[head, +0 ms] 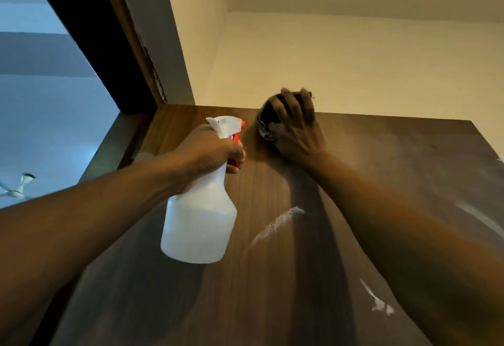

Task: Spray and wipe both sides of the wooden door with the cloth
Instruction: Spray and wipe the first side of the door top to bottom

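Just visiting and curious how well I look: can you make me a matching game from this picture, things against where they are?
Things: 1 spray bottle; 2 cloth; 3 white streak; 4 ceiling fan.
Places: a under the right hand at the top edge of the door; b far left, beyond the door; c gripped by the left hand; d on the door between the forearms.
Pairs: 1-c, 2-a, 3-d, 4-b.

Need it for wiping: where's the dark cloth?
In the head view, the dark cloth sits under the right hand, high on the brown wooden door, right of the white spray bottle.
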A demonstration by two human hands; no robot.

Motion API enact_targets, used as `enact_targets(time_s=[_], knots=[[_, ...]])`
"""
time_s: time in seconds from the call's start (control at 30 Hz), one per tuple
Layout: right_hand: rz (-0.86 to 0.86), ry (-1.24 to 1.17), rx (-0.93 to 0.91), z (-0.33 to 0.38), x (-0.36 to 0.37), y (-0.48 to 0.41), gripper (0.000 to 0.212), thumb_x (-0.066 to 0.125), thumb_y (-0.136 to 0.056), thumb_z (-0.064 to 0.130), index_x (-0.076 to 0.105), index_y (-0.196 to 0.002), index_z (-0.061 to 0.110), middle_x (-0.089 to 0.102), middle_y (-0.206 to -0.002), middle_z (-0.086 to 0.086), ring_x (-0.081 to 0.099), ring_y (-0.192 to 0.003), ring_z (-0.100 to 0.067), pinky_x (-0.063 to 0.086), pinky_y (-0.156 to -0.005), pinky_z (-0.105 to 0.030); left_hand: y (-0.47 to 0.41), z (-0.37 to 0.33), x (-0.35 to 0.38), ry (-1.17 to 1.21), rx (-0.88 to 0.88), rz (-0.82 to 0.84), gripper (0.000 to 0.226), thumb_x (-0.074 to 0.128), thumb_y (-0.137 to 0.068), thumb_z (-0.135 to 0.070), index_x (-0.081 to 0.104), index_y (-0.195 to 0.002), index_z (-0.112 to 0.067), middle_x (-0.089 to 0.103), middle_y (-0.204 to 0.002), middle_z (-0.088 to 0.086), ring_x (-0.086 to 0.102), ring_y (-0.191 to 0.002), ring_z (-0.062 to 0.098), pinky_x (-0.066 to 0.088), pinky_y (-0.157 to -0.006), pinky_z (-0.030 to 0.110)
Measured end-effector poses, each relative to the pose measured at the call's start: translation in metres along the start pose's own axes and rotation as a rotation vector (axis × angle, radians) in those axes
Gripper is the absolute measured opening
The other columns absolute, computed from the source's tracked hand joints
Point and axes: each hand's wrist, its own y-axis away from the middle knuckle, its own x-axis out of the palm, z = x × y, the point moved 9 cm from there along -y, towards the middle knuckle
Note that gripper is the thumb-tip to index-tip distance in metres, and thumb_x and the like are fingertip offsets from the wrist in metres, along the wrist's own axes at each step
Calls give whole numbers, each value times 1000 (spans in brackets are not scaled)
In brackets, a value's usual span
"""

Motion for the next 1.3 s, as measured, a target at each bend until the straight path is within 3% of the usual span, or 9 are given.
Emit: enact_targets(time_s=[0.1,0.2,0.3,0.4,0.5,0.67,0.8,1.1,1.3], knots=[[49,24,-34,-6,2,-9,22,68,-87,34,71,-108,25,37,-155,-15,20,-147,-41,14,-119,-59,0,-1,10,-21,-10,-13,10,67,-79,-14,62,-88,-12,68,-92,16,70,-84,29,58,-81,47],[145,-43,70,-14,2,-13,32,62,-97,27,56,-127,16,58,-128,-13,63,-104,-32,55,-83,-43,-2,0,15,-47,-19,-13,12,67,-79,-14,64,-89,-9,68,-90,16,70,-82,29,57,-81,49],[170,-342,338,-29,3,-13,46,51,-103,24,32,-142,9,63,-105,-10,65,-81,-29,52,-67,-40,-3,-2,14,-71,-13,-37,6,67,-81,-15,61,-83,-15,67,-89,14,70,-82,28,58,-81,46],[228,-579,507,-16,12,-4,46,47,-104,19,36,-148,12,63,-124,-14,61,-112,-34,49,-96,-49,-6,-5,10,-62,-4,-46,6,66,-82,-16,61,-83,-15,68,-89,14,70,-81,28,58,-81,45],[318,-647,320,26,17,8,46,46,-105,29,43,-150,22,39,-158,-5,27,-149,-26,14,-123,-48,-7,0,3,-42,-9,-59,7,66,-82,-18,62,-86,-14,68,-87,11,70,-78,26,59,-79,44],[270,-501,324,-20,14,48,48,41,-104,43,44,-149,26,46,-153,-4,47,-137,-28,38,-109,-48,-5,18,-2,-37,-20,-20,6,66,-83,-18,60,-80,-16,68,-87,13,70,-81,28,58,-80,46],[397,-466,535,-43,52,-1,51,35,-105,43,32,-154,31,31,-162,0,30,-147,-29,17,-120,-54,-8,27,-2,-47,-16,-24,12,65,-84,-17,55,-78,-20,65,-85,9,68,-81,26,58,-81,43],[481,-530,200,17,15,28,56,37,-103,56,28,-155,38,21,-165,8,24,-150,-23,20,-121,-48,-6,32,22,-53,-63,-5,11,66,-83,-22,60,-89,-15,67,-88,9,69,-77,23,58,-76,38],[502,-414,672,-106,44,90,59,24,-104,55,20,-158,32,21,-166,-2,27,-149,-29,22,-121,-49,-9,5,49,-9,-9,72,8,66,-82,-20,58,-84,-18,67,-90,12,69,-82,26,58,-82,43]])
